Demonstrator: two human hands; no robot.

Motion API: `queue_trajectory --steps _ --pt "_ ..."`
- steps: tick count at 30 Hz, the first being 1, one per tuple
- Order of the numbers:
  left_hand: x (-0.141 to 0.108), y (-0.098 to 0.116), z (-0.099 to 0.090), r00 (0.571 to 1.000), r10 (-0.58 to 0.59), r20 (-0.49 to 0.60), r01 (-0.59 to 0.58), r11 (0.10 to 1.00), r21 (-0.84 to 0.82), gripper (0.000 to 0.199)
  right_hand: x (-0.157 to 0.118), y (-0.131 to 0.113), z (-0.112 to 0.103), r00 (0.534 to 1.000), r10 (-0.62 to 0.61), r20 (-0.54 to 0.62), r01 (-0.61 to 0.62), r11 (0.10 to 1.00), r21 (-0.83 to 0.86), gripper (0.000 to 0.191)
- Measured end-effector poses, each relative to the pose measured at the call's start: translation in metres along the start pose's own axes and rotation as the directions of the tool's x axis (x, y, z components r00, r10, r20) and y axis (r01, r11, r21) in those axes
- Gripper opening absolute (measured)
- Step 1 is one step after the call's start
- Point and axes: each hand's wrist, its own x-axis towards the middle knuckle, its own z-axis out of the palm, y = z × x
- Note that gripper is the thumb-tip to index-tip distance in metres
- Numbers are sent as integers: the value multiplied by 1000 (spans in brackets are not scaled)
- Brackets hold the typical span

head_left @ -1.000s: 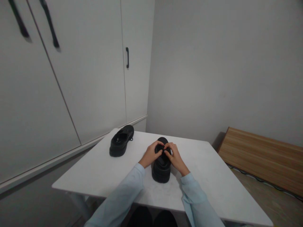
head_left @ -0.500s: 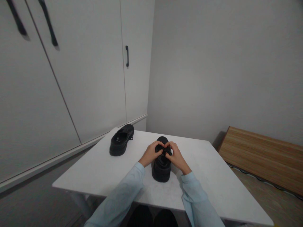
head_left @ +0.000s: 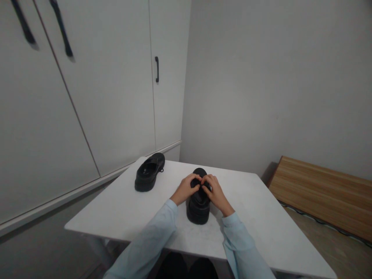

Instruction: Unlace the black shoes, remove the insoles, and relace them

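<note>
A black shoe stands on the white table with its heel toward me and its toe away. My left hand is at the left side of its upper, thumb and fingers curled together over the front part. From the right, my right hand meets it there, its fingertips also brought together. Both pinch at the top of the shoe, but what lies between the fingertips is too small and dark to tell. Another black shoe, with a small loop on its right side, rests at the table's back left.
White cabinets with dark handles rise behind the table on the left. A grey wall stands behind. At the right is a low wooden board with a dark cable along its lower edge.
The fingers of my right hand have shifted slightly, with the thumb now nearer the fingertips of my left hand. Both shoes stay in place.
</note>
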Motion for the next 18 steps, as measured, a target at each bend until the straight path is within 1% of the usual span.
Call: queue_trajectory --steps 9,13,18 --pt "0 -6 0 1000 23 18 -23 1000 -17 15 0 -2 2 1000 19 -22 -18 999 36 6" --pt "0 -8 0 1000 17 19 -17 1000 -17 13 1 -1 3 997 16 -79 -10 997 81 5" --pt "0 -10 1 1000 20 23 -21 1000 3 12 1 1 4 986 28 -166 4 983 185 5"
